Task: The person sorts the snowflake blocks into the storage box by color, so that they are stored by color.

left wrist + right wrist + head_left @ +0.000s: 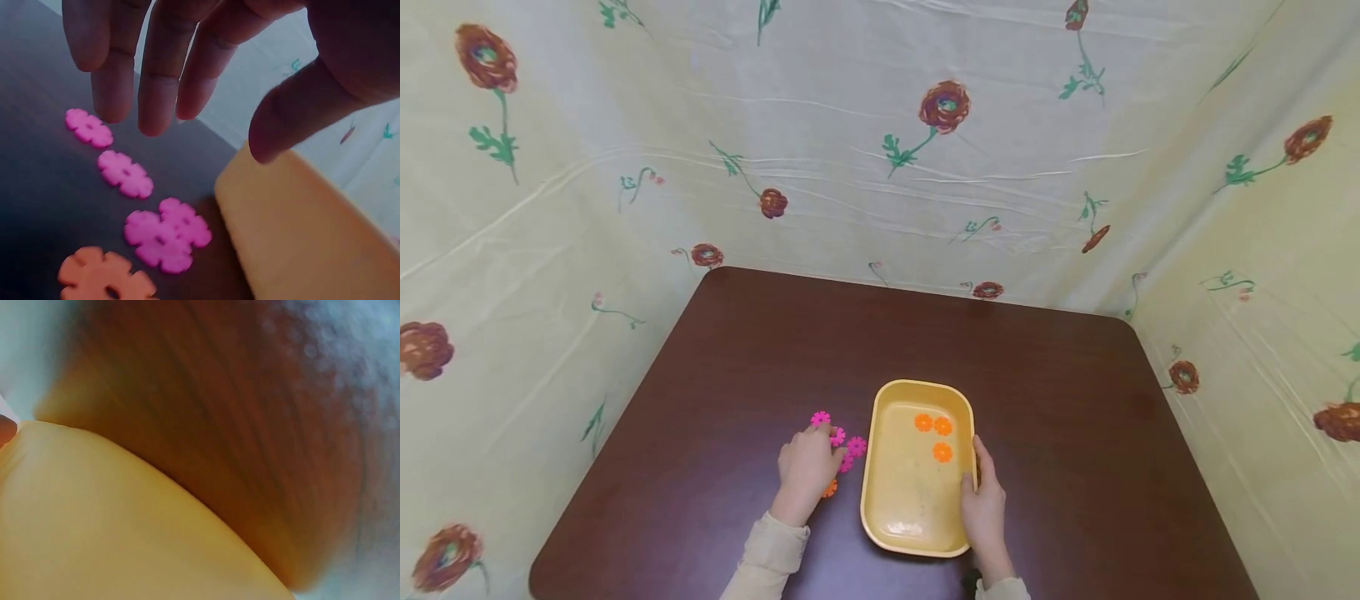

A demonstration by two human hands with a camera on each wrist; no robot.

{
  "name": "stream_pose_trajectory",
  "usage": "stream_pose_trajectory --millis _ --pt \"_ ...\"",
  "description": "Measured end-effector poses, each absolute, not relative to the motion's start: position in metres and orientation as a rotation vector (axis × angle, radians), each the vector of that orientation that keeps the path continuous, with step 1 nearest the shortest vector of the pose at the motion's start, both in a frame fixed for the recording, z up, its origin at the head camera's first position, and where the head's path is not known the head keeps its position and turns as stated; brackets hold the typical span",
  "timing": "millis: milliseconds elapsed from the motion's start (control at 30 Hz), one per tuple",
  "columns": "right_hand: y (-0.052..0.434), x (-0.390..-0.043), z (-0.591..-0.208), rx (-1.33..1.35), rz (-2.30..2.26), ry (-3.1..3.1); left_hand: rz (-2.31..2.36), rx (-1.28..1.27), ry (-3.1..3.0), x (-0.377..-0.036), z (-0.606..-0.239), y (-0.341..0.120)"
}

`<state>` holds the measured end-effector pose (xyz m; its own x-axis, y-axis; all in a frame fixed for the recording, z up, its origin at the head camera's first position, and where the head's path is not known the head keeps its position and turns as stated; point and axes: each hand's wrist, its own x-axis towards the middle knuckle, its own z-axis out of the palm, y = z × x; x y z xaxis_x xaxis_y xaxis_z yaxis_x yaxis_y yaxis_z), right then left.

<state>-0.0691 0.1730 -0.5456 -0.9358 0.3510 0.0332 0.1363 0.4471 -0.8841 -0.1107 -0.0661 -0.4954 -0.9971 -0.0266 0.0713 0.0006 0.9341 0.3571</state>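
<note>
A yellow tray [880, 467] lies on the brown table [1075, 433] with three orange flower discs [942, 452] inside. Several pink flower discs [857, 447] and one orange disc [829, 489] lie just left of it. My left hand [827, 446] hovers over them with fingers spread and nothing in it. In the left wrist view the left hand [212, 134] hangs above the pink discs [125, 174], the orange disc [106, 275] and the tray wall [300, 237]. My right hand [977, 479] grips the tray's right rim, thumb over the edge. The right wrist view is a blur of tray [94, 531].
Cream cloth printed with red flowers [943, 107] walls in the table at the back and on both sides. Bare brown tabletop [250, 425] stretches behind and to the right of the tray.
</note>
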Motion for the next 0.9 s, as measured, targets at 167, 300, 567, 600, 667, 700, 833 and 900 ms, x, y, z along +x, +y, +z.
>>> stream_pose_trajectory --millis 167,300,567,600,667,700,833,900 --pt "0.174 -0.069 -0.547 -0.426 1.511 -2.487 -0.467 -0.039 -3.012 -0.101 -0.507 -0.071" --pt "0.174 -0.07 -0.547 -0.425 1.506 -2.482 -0.448 -0.052 -3.016 -0.096 -0.514 -0.074" --pt "0.175 -0.071 -0.548 -0.428 1.521 -2.482 -0.426 -0.044 -3.028 -0.087 -0.524 -0.078" --pt "0.175 -0.072 -0.548 -0.429 1.518 -2.482 -0.426 -0.043 -3.033 -0.087 -0.525 -0.078" --pt "0.175 -0.072 -0.548 -0.431 1.511 -2.481 -0.424 -0.044 -3.041 -0.086 -0.526 -0.078" --pt "0.175 -0.072 -0.548 -0.431 1.509 -2.479 -0.422 -0.044 -3.045 -0.086 -0.526 -0.078" --pt "0.174 -0.072 -0.547 -0.428 1.515 -2.475 -0.412 -0.058 -3.032 -0.085 -0.528 -0.078" --pt "0.174 -0.072 -0.547 -0.428 1.526 -2.472 -0.406 -0.063 -3.027 -0.084 -0.529 -0.079"
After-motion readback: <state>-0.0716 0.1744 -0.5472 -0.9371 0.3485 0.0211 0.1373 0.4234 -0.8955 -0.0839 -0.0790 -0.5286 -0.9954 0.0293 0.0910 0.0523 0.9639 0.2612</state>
